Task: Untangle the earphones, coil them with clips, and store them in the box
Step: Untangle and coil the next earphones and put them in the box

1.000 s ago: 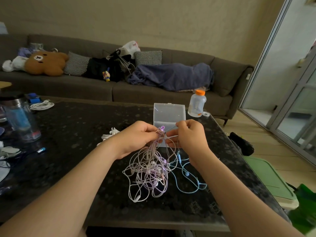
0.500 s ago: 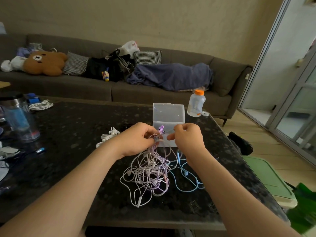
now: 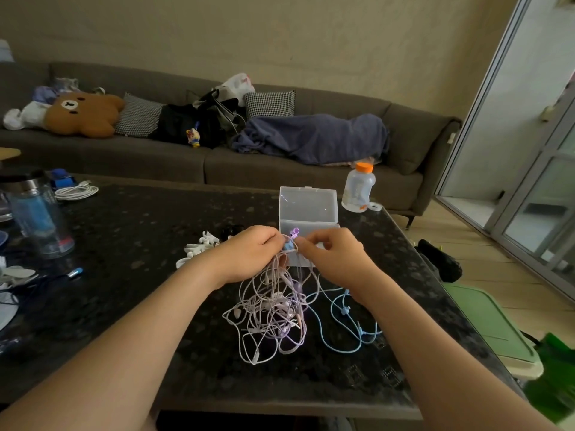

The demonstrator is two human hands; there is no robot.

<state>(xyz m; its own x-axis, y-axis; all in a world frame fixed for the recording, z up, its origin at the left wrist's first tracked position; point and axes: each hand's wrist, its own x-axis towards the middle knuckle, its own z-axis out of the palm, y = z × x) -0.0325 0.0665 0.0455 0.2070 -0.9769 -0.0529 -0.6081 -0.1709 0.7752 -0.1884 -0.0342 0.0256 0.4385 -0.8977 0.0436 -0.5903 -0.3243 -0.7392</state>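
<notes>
A tangle of pink, purple and blue earphone cables [image 3: 277, 309] hangs from both hands and spreads onto the dark table [image 3: 130, 244]. My left hand [image 3: 249, 253] grips the top of the bundle, with a small blue earbud showing at its fingertips. My right hand [image 3: 333, 253] pinches cables right beside it, fingertips nearly touching the left hand's. A blue cable [image 3: 348, 321] trails out to the right on the table. The clear plastic box [image 3: 308, 213] stands open just behind the hands. White clips [image 3: 199, 247] lie left of my left hand.
A bottle with an orange cap [image 3: 357, 189] stands at the table's back right corner. A blue tumbler [image 3: 34, 213] and a coiled white cable [image 3: 76, 191] sit at the left. Behind the table runs a sofa [image 3: 280, 169] with cushions and a blanket. A green bin lid [image 3: 485, 325] is on the right floor.
Both hands have drawn closer together and lowered slightly with the bundle. The cable pile on the table has shifted a little; the blue cable lies further out to the right.
</notes>
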